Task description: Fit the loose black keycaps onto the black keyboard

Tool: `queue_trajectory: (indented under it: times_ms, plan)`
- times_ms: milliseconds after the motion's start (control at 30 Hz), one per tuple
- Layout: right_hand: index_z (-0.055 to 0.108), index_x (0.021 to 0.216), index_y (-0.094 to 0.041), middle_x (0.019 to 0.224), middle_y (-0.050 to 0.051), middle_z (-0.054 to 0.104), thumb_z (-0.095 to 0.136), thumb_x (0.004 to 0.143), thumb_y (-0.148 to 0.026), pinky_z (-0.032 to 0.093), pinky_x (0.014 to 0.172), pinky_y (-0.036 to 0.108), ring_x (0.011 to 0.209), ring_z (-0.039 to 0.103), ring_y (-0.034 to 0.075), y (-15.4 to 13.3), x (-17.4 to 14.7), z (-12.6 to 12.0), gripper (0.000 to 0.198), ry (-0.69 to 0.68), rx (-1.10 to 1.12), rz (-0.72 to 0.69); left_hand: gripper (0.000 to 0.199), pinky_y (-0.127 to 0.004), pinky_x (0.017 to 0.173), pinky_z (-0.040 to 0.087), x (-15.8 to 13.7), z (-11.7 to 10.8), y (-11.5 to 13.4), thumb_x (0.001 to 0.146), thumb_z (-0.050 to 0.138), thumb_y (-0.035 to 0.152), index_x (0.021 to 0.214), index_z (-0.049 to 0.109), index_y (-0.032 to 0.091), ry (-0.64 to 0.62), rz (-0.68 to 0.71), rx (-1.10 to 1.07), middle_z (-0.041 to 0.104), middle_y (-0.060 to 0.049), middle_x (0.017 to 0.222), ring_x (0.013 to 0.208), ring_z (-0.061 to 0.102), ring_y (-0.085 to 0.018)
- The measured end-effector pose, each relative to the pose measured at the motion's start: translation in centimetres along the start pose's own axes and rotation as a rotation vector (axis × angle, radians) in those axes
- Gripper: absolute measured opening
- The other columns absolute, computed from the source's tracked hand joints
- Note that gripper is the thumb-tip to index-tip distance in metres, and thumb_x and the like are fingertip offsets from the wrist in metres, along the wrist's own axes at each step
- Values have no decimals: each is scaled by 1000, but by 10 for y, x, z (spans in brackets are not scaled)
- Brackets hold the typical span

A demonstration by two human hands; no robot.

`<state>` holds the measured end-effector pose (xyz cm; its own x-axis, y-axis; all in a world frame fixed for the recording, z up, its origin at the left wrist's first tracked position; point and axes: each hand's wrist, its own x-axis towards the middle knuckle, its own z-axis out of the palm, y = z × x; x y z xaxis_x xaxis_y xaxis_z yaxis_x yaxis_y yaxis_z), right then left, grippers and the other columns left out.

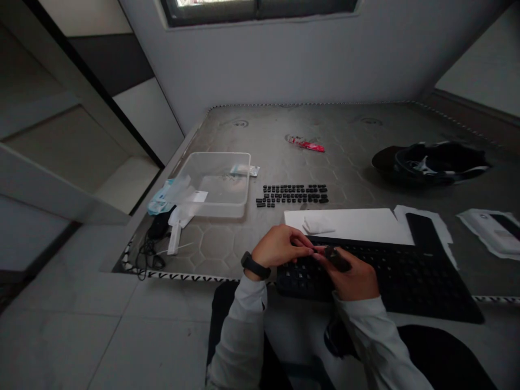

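A black keyboard [418, 287] lies across the front edge of the bed-like surface, jutting out over my lap. My left hand [282, 246], with a dark watch on the wrist, is closed above the keyboard's left part. Its thumb and fingertips are pinched together; anything between them is too small to make out. Close beside it, my right hand [356, 277] grips a dark, thick-handled tool [338, 260], whose working end is hidden by my fingers. The fingertips of both hands nearly meet. Beyond them, loose black keycaps [294, 194] are set out in rows.
Behind the keyboard are a white box [365, 223] and a folded white tissue [319, 225]. A clear plastic bin [219, 211] stands left, near a dark cable [150, 257]. Farther off are a red packet [309, 144] and a dark cap [430, 162]. A white packet [493, 233] lies right.
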<state>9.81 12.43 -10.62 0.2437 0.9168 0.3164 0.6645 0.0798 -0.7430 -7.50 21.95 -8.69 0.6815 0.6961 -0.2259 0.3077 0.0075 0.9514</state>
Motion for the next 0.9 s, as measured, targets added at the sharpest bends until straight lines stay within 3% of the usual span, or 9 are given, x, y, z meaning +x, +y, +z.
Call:
queue_trajectory:
  times_ms: [267, 500, 767, 900]
  plan:
    - [76, 91, -28, 88, 0, 79, 61, 82, -57, 55, 71, 31, 78, 74, 23, -4, 9, -2, 34, -99, -128, 35, 26, -20, 58, 45, -3, -1, -2, 77, 69, 34, 95, 75, 17, 88, 27, 43, 74, -2, 78, 62, 62, -10]
    - [75, 89, -28, 85, 0, 79, 69, 72, -54, 56, 73, 35, 85, 74, 27, 2, 25, 2, 32, -231, -128, 181, 21, -21, 62, 44, -8, -8, 0, 76, 70, 31, 91, 77, 18, 155, 104, 38, 74, -2, 75, 68, 65, -12]
    - [73, 91, -31, 79, -3, 78, 68, 75, -45, 52, 66, 30, 80, 74, 24, -14, 64, 16, 21, -392, -293, -36, 17, -24, 68, 50, -12, -17, -12, 76, 71, 29, 88, 77, 18, 411, 13, 53, 77, -3, 79, 73, 68, -15]
    - [73, 93, -30, 82, -1, 79, 65, 77, -42, 52, 65, 29, 80, 74, 24, -22, 87, 24, 22, -520, -261, -146, 20, -25, 71, 51, -15, -26, -19, 77, 71, 33, 88, 77, 18, 469, 43, 27, 77, -3, 81, 75, 69, -16]
